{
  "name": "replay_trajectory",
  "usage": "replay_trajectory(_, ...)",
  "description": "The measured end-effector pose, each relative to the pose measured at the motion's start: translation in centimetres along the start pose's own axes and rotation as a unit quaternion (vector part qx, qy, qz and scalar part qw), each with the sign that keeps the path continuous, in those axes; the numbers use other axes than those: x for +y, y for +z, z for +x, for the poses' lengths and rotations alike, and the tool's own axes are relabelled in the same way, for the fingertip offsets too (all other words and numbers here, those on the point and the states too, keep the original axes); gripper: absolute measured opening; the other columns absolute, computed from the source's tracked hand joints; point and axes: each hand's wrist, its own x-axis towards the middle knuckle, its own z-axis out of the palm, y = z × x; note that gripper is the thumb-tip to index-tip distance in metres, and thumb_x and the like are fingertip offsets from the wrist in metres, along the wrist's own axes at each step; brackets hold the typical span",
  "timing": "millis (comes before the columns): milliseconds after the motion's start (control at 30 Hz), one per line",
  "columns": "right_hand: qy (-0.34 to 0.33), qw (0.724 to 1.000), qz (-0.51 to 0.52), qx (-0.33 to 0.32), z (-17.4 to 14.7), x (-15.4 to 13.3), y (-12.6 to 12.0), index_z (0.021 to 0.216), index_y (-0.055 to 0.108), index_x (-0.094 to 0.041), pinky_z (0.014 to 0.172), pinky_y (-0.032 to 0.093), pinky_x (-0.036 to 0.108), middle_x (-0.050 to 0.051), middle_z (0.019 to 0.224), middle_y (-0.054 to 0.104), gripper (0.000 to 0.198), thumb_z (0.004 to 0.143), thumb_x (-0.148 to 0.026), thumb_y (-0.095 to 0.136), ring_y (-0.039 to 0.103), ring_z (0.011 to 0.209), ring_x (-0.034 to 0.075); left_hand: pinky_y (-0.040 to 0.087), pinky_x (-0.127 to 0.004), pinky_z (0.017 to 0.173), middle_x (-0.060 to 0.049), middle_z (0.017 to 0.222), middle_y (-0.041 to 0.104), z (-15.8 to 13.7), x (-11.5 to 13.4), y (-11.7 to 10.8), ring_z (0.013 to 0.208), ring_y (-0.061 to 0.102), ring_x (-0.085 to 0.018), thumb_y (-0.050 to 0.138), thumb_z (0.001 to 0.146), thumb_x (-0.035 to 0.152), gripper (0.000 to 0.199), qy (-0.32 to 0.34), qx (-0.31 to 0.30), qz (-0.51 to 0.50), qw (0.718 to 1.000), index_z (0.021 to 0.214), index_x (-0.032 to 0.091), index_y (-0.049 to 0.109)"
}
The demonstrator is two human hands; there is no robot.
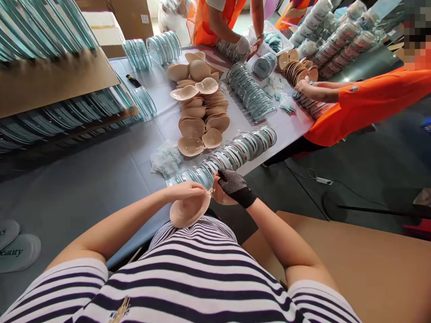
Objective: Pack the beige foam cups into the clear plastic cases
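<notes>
The left hand (193, 191), bare, has its fingers closed over the top edge of one cup of a beige bra (186, 213); the right hand (235, 184), in a black dotted glove, pinches the other cup, which it partly covers. The bra is held in front of the striped shirt (188, 273), at the near edge of the table (144, 139) — the two hands near each other but apart. Just beyond them runs a slanting row of clear cases (239, 150), with packets (166, 159) at its left and stacked bras (192, 128) farther back — co-workers' hands are busy at the far side
</notes>
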Motion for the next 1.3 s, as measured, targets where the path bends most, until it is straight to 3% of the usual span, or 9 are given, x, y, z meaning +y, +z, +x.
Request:
replay_trajectory(167,-0.101,0.989,0.034,-0.104,0.5,-0.9,-2.6,0.095,0.065,-0.017,0.078,0.046,0.027,0.006,0.092,0.071,0.017,0.091,-0.019,0.049,0.063,0.083,0.018,0.04,-0.022,0.071,0.0,0.079,0.062,0.2,1.6,-0.1,0.08,0.056,-0.015,0.06,0.079,0.045,0.031,0.054,-0.042,0.016,0.997,0.075,0.015,0.071)
replay_trajectory(267,-0.181,0.939,0.142,-0.255,0.3,-0.3,-2.3,0.089,0.066,-0.015,0.068,0.044,0.024,0.001,0.081,0.066,0.018,0.091,-0.024,0.05,0.057,0.073,0.015,0.037,-0.022,0.064,0.002,0.066,0.056,0.1,1.5,0.4,0.07,0.051,-0.012,0.062,0.078,0.041,0.029,0.056,-0.072,0.018,0.996,0.072,0.014,0.069)
replay_trajectory(333,-0.193,0.921,0.166,-0.295,-0.2,0.0,-1.4,0.082,0.065,-0.014,0.063,0.041,0.024,0.0,0.072,0.061,0.024,0.089,-0.035,0.056,0.051,0.068,0.014,0.034,-0.021,0.061,0.004,0.062,0.053,0.0,1.2,0.4,0.065,0.048,-0.011,0.062,0.08,0.041,0.029,0.04,-0.074,0.032,0.996,0.071,0.014,0.069)
replay_trajectory(467,-0.159,0.929,0.217,-0.253,-1.6,0.2,0.5,0.07,0.057,-0.015,0.058,0.035,0.024,-0.002,0.064,0.05,0.036,0.09,-0.045,0.053,0.042,0.062,0.012,0.035,-0.021,0.06,0.003,0.062,0.057,-0.2,0.8,0.1,0.065,0.051,-0.011,0.065,0.08,0.043,0.03,0.024,-0.056,0.023,0.998,0.073,0.014,0.071)
replay_trajectory(733,-0.121,0.921,0.193,-0.316,-1.8,0.5,1.6,0.068,0.058,-0.016,0.053,0.035,0.025,-0.001,0.062,0.053,0.036,0.087,-0.046,0.058,0.044,0.058,0.012,0.04,-0.021,0.065,0.0,0.077,0.071,0.2,-0.5,0.3,0.073,0.059,-0.013,0.065,0.082,0.03,0.016,0.064,-0.103,0.072,0.99,0.084,0.019,0.076)
replay_trajectory(900,-0.164,0.957,0.082,-0.226,-1.1,0.2,2.2,0.08,0.068,-0.015,0.068,0.047,0.031,0.007,0.079,0.069,0.02,0.088,-0.027,0.054,0.06,0.071,0.019,0.037,-0.024,0.058,0.0,0.073,0.07,0.4,-0.1,0.3,0.066,0.057,-0.013,0.066,0.082,0.035,0.018,0.038,-0.001,0.112,0.993,0.081,0.02,0.077)
replay_trajectory(1067,-0.267,0.949,0.013,-0.168,-0.5,0.1,0.5,0.083,0.072,-0.018,0.078,0.05,0.032,0.008,0.085,0.072,0.016,0.084,-0.016,0.055,0.065,0.079,0.021,0.046,-0.023,0.069,-0.002,0.083,0.073,0.5,-1.1,-1.1,0.078,0.063,-0.015,0.074,0.075,0.041,0.025,0.053,-0.103,-0.081,0.99,0.084,0.018,0.075)
replay_trajectory(1167,-0.267,0.949,0.008,-0.169,-0.6,-0.3,-0.5,0.084,0.072,-0.018,0.073,0.048,0.029,0.006,0.083,0.071,0.017,0.082,-0.013,0.056,0.064,0.076,0.019,0.05,-0.026,0.076,-0.002,0.096,0.073,-0.2,-2.8,-1.3,0.089,0.065,-0.019,0.084,0.063,0.046,0.045,0.016,-0.175,-0.179,0.968,0.097,0.02,0.073)
replay_trajectory(1300,-0.236,0.947,0.048,-0.214,-0.3,-0.2,0.1,0.085,0.071,-0.016,0.071,0.047,0.027,0.006,0.083,0.072,0.014,0.082,-0.014,0.058,0.064,0.075,0.018,0.049,-0.027,0.085,-0.004,0.109,0.072,-0.6,-3.6,-0.8,0.1,0.064,-0.02,0.078,0.07,0.048,0.047,0.011,-0.115,-0.173,0.978,0.108,0.021,0.072)
